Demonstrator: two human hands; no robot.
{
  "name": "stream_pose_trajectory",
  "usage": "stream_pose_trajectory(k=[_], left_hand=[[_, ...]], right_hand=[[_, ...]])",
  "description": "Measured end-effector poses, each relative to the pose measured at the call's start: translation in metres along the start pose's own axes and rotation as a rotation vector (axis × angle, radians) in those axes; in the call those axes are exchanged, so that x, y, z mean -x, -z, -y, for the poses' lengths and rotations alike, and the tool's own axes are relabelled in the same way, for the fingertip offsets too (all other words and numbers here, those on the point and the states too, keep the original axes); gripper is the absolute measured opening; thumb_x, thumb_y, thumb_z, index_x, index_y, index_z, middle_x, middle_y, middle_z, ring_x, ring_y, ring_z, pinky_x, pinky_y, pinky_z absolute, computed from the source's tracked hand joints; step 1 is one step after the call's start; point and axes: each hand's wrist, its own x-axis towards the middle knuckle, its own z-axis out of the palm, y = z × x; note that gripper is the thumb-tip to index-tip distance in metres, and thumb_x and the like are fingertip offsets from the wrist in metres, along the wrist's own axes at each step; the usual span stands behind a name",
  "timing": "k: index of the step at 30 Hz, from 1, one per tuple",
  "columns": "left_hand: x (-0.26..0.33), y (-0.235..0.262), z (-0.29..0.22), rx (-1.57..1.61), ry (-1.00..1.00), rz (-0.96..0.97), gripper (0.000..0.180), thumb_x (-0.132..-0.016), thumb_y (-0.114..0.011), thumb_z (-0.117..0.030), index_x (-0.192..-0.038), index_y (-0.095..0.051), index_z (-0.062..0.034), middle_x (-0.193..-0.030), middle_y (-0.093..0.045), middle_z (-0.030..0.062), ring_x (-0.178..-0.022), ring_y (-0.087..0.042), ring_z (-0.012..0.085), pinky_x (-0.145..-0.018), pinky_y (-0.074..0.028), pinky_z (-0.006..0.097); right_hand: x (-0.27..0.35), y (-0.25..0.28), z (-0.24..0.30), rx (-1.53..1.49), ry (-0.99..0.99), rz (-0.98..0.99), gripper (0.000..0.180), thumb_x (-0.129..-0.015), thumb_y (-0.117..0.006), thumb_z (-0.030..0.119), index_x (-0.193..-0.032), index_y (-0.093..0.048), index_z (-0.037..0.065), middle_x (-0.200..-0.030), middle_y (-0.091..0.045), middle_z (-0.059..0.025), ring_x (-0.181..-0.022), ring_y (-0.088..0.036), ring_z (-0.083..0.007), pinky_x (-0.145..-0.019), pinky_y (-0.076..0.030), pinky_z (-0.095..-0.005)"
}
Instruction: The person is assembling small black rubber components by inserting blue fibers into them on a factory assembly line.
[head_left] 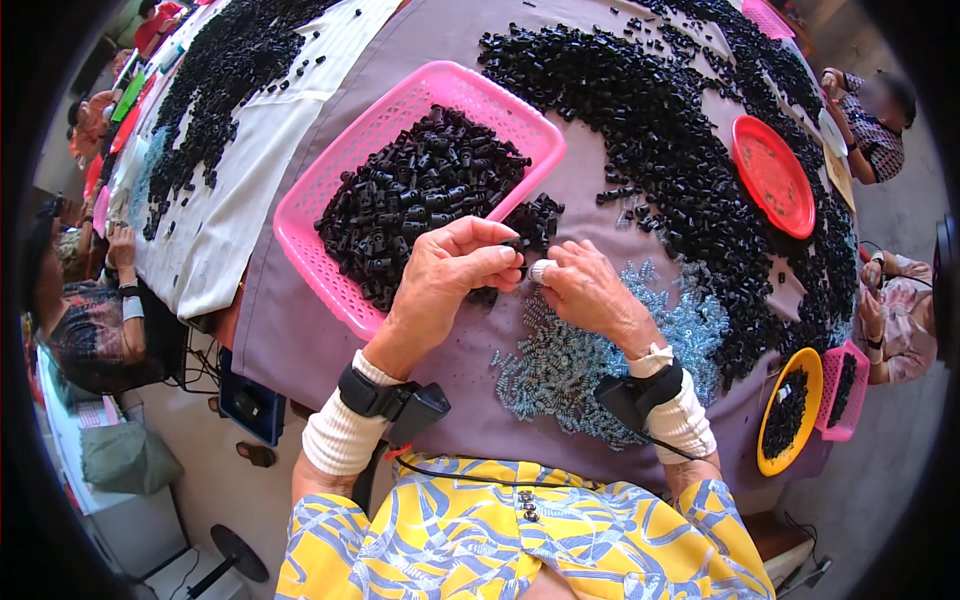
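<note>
Left hand (450, 272) and right hand (585, 290) meet fingertip to fingertip over a small black part (519, 256), just beside pink basket (330, 180) of black parts; springs (570, 365) underneath.

Looks like a small hand-assembly workshop, the piecework kind. One big cloth-covered table (300, 330) is buried under heaps of little black plastic parts (660, 130), with a pile of small metal springs (570, 370) at the near edge. Sorting containers sit all over: a pink basket (330, 255) full of parts, a red plate (772, 176) on the right, a yellow bowl (800, 410) further right. More workers (85, 320) sit around the far left and right sides, on a bare concrete floor (880, 480).
</note>
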Motion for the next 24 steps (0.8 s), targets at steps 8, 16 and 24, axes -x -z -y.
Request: stream_pose_trajectory(k=[8,16,24], left_hand=[[0.002,0.0,0.005,0.012,-0.006,0.018,0.021,-0.086,-0.064,-0.005,-0.107,-0.061,0.0012,-0.088,-0.067,0.0096,-0.075,-0.065,0.016,-0.071,-0.054,0.028],[0.003,-0.003,0.012,-0.035,-0.017,0.073,0.022,-0.087,-0.065,-0.008,-0.108,-0.062,0.0009,-0.088,-0.067,0.0075,-0.076,-0.063,0.0126,-0.072,-0.053,0.026],[0.004,-0.011,0.015,-0.17,-0.088,0.056,0.021,-0.087,-0.064,-0.006,-0.106,-0.063,0.0013,-0.085,-0.067,0.006,-0.076,-0.062,0.0099,-0.071,-0.051,0.023]], right_hand=[[-0.003,-0.009,-0.004,0.051,-0.052,-0.101,0.002,-0.074,-0.061,0.008,-0.075,-0.059,0.008,-0.073,-0.057,-0.0075,-0.076,-0.057,-0.0272,-0.073,-0.041,-0.0383],[-0.016,0.06,0.022,-0.22,-0.073,-0.32,0.01,-0.076,-0.065,0.01,-0.074,-0.058,0.003,-0.069,-0.058,-0.01,-0.071,-0.057,-0.0289,-0.075,-0.042,-0.0381],[-0.022,0.067,0.033,0.014,-0.007,-0.197,0.009,-0.076,-0.063,0.009,-0.072,-0.057,0.005,-0.068,-0.057,-0.009,-0.071,-0.058,-0.0258,-0.079,-0.041,-0.0383]])
